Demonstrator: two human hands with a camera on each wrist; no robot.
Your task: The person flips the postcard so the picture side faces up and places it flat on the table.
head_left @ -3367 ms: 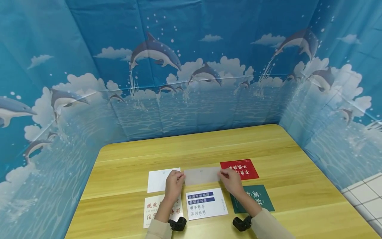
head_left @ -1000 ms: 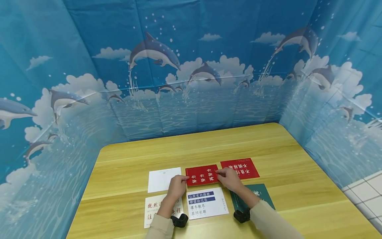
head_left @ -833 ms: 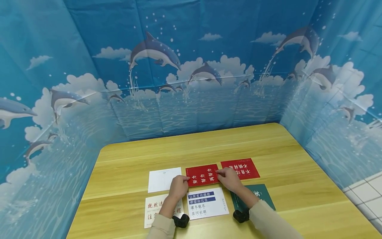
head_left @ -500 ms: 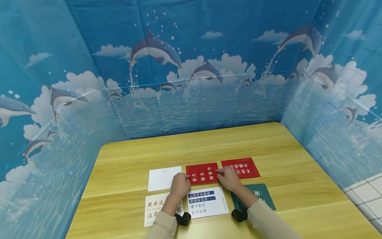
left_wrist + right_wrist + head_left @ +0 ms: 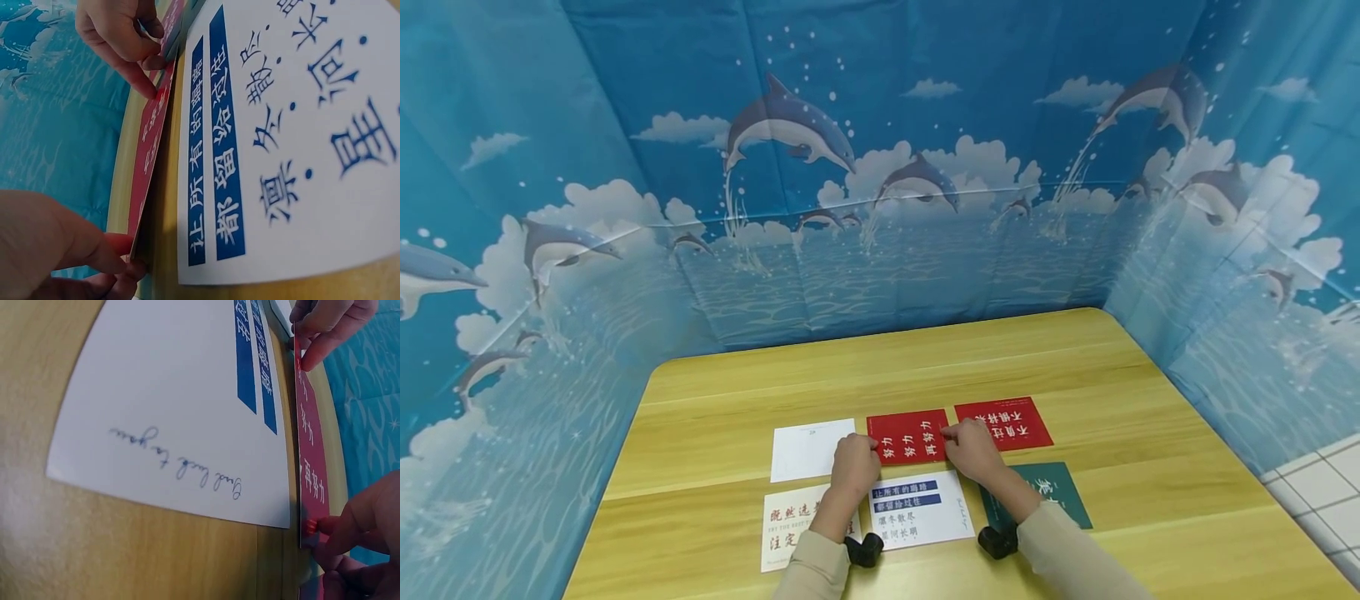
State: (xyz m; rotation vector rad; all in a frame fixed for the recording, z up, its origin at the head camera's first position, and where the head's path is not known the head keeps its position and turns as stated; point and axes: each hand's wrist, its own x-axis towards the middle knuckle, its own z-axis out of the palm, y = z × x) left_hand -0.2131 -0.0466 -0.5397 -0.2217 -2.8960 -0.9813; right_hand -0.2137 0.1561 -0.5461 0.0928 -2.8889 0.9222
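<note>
Both hands are at a red card with white characters, in the middle of the far row. My left hand pinches its left end; in the left wrist view the thumb and index finger meet at the edge. At the right end my right hand pinches the card, its index finger on the red face. The near edge looks slightly raised off the wooden table in the wrist views. Just nearer lies a white card with blue bands.
A mostly blank white card lies left of the hands, and a cream card with red-brown characters lies below it. On the right are another red card and a green card. A dolphin-print curtain stands behind the table.
The middle card earlier showed a pale, nearly blank side held up between both hands; its red side now faces up, lower at the table. Over the last second, the left hand shifts slightly right.
</note>
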